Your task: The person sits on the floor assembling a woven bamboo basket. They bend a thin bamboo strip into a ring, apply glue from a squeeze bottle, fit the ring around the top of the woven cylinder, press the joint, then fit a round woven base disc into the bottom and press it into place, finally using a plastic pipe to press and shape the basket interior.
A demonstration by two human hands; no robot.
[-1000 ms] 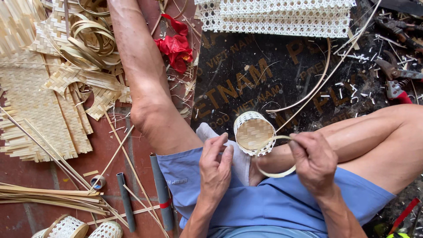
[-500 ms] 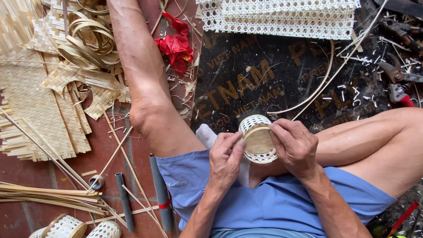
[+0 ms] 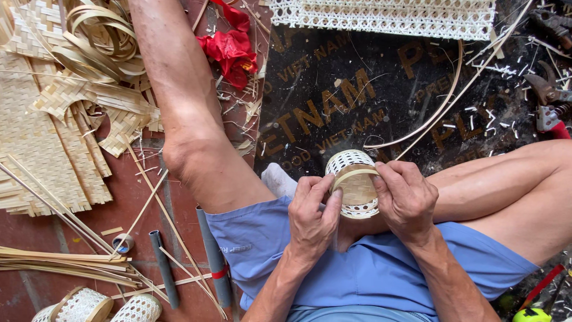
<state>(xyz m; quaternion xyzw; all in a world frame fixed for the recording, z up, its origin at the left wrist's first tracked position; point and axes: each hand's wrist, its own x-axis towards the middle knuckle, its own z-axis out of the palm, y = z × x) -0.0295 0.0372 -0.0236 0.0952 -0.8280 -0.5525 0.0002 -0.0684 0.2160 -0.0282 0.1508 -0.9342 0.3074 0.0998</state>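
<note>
I see both hands, left hand (image 3: 313, 217) & right hand (image 3: 405, 200), gripping small woven basket (image 3: 354, 185); body woven, rim band (image 3: 351, 173) half seated, not yet fixed.

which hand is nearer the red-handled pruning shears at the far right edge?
Right. The right hand grips the small woven basket on the side toward the shears; the left hand holds its opposite side, farther away.

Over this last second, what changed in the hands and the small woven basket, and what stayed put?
The loose bamboo hoop that the right hand held off to the side a second ago now sits around the small round white woven basket. The right hand moved in onto the basket; the left hand kept its grip on it. The woven bamboo mats and grey tubes on the floor stayed as they were.
</note>
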